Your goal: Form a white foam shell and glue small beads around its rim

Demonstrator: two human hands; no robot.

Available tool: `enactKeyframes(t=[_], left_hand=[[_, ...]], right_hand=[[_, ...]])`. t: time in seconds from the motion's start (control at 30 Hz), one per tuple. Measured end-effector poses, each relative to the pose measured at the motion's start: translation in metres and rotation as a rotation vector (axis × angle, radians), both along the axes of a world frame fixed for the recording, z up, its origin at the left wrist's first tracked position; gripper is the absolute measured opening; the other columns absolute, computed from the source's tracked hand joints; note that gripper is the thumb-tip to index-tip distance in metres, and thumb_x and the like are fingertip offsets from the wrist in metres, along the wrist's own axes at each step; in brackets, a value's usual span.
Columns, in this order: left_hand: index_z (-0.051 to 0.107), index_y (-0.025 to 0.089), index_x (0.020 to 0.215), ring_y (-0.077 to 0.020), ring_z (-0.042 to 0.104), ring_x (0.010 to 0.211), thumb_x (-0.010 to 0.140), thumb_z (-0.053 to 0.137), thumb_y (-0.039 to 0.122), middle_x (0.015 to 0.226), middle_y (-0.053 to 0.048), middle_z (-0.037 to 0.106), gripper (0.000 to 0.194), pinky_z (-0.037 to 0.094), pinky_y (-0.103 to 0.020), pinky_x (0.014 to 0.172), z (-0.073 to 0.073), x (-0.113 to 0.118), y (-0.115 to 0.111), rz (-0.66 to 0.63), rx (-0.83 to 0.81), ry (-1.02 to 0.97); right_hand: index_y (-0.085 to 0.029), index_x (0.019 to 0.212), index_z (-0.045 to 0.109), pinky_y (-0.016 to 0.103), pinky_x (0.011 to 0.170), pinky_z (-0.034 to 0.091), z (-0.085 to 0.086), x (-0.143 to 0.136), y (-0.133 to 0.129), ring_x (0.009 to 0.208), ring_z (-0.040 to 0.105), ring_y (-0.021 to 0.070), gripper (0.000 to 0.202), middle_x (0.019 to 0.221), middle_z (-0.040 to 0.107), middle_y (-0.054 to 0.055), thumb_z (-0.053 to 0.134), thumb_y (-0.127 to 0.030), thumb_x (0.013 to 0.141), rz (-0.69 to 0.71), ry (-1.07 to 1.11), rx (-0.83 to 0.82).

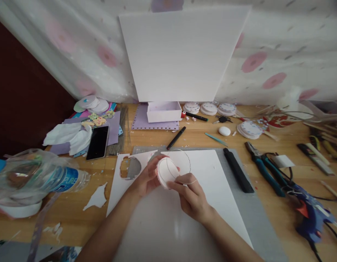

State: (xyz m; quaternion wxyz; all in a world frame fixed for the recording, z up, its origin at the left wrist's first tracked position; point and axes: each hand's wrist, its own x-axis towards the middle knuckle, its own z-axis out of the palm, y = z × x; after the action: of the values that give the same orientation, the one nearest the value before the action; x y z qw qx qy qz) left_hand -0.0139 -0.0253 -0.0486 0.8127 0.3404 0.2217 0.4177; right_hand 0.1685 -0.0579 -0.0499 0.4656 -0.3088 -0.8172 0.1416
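Observation:
My left hand [149,177] is wrapped round the edge of a white round disc [166,171], which is tilted toward me. Across the disc's face runs a thin curved wire [189,162], looping out to the right above my right hand [194,194]. The fingers of that hand pinch the wire at the disc's lower right edge. Both hands are over a white foam board [206,171] on a grey cutting mat [249,203]. The board has a ragged cut-out near its upper left corner. My left fingertips are partly hidden behind the disc.
Pliers [266,171] and a blue glue gun [312,214] with cords lie right. A black cutter [238,171] rests by the board. At left are a phone [97,142] and a water bottle [63,178]. Several decorated discs [209,108] and a white box [164,113] stand behind.

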Motion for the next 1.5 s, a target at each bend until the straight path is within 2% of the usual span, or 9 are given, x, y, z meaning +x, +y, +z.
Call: enactKeyframes(t=[0.37, 0.47, 0.6, 0.67, 0.73, 0.83, 0.93, 1.17, 1.5], left_hand=[[0.047, 0.021, 0.126, -0.0307, 0.059, 0.105, 0.075, 0.064, 0.050, 0.113, -0.016, 0.063, 0.061, 0.044, -0.037, 0.083, 0.003, 0.002, 0.001, -0.003, -0.016, 0.020], [0.047, 0.022, 0.126, -0.0302, 0.060, 0.104, 0.077, 0.060, 0.049, 0.115, -0.015, 0.062, 0.057, 0.044, -0.040, 0.085, 0.002, 0.001, 0.003, 0.004, -0.061, -0.006], [0.049, 0.021, 0.125, -0.0327, 0.058, 0.105, 0.075, 0.054, 0.050, 0.114, -0.014, 0.062, 0.058, 0.045, -0.044, 0.085, 0.001, -0.005, 0.005, -0.001, -0.154, -0.056], [0.053, 0.019, 0.120, -0.0354, 0.057, 0.105, 0.071, 0.053, 0.053, 0.112, -0.014, 0.063, 0.059, 0.046, -0.047, 0.083, 0.001, -0.008, 0.004, 0.042, -0.153, -0.043], [0.056, 0.018, 0.115, -0.0367, 0.057, 0.104, 0.069, 0.053, 0.054, 0.110, -0.014, 0.064, 0.058, 0.046, -0.048, 0.082, 0.001, -0.010, 0.003, 0.100, -0.124, -0.013], [0.055, 0.021, 0.118, -0.0362, 0.057, 0.104, 0.067, 0.053, 0.051, 0.109, -0.013, 0.064, 0.059, 0.046, -0.050, 0.083, 0.000, -0.010, 0.002, 0.083, -0.087, -0.015], [0.047, 0.023, 0.127, -0.0361, 0.058, 0.105, 0.064, 0.057, 0.046, 0.113, -0.013, 0.062, 0.068, 0.046, -0.052, 0.084, 0.000, -0.009, 0.003, -0.020, -0.073, -0.046], [0.048, 0.024, 0.126, -0.0354, 0.055, 0.112, 0.062, 0.063, 0.032, 0.119, -0.012, 0.059, 0.066, 0.047, -0.048, 0.087, 0.007, -0.006, 0.004, -0.048, 0.000, -0.093], [0.050, 0.024, 0.123, -0.0365, 0.053, 0.114, 0.059, 0.069, 0.029, 0.122, -0.012, 0.058, 0.068, 0.045, -0.050, 0.090, 0.010, -0.006, 0.005, -0.052, -0.023, -0.052]], right_hand=[[-0.025, 0.128, 0.050, 0.034, 0.071, 0.048, -0.001, -0.003, 0.001, 0.083, 0.057, 0.0177, 0.052, 0.094, 0.061, 0.007, 0.042, -0.001, 0.083, 0.005, -0.023, 0.000], [-0.024, 0.120, 0.055, 0.040, 0.076, 0.048, 0.004, 0.001, 0.000, 0.090, 0.055, 0.0217, 0.049, 0.096, 0.060, 0.008, 0.049, -0.002, 0.077, -0.042, 0.008, 0.057], [-0.023, 0.102, 0.062, 0.040, 0.066, 0.045, 0.014, 0.007, 0.001, 0.078, 0.052, 0.0209, 0.036, 0.086, 0.058, 0.007, 0.051, -0.004, 0.073, -0.201, 0.212, 0.113], [-0.023, 0.094, 0.061, 0.037, 0.063, 0.042, 0.017, 0.008, 0.003, 0.074, 0.051, 0.0200, 0.024, 0.082, 0.055, 0.006, 0.050, -0.009, 0.078, -0.294, 0.351, -0.021], [-0.023, 0.088, 0.059, 0.034, 0.061, 0.041, 0.019, 0.008, 0.006, 0.072, 0.050, 0.0183, 0.012, 0.079, 0.053, 0.004, 0.050, -0.016, 0.084, -0.315, 0.460, -0.280], [-0.022, 0.085, 0.058, 0.028, 0.056, 0.037, 0.017, 0.007, 0.011, 0.063, 0.045, 0.0143, 0.010, 0.071, 0.050, 0.000, 0.052, -0.030, 0.086, -0.195, 0.549, -0.721], [-0.020, 0.087, 0.061, 0.026, 0.054, 0.033, 0.013, 0.005, 0.013, 0.058, 0.039, 0.0126, 0.021, 0.064, 0.045, -0.002, 0.050, -0.038, 0.087, -0.069, 0.623, -0.945], [-0.017, 0.090, 0.066, 0.028, 0.057, 0.029, 0.016, 0.006, 0.015, 0.060, 0.036, 0.0130, 0.030, 0.064, 0.043, -0.001, 0.044, -0.038, 0.088, 0.025, 0.712, -1.049], [-0.016, 0.095, 0.069, 0.029, 0.061, 0.029, 0.012, 0.007, 0.015, 0.062, 0.035, 0.0133, 0.033, 0.065, 0.043, -0.001, 0.043, -0.036, 0.090, 0.076, 0.742, -1.059]])
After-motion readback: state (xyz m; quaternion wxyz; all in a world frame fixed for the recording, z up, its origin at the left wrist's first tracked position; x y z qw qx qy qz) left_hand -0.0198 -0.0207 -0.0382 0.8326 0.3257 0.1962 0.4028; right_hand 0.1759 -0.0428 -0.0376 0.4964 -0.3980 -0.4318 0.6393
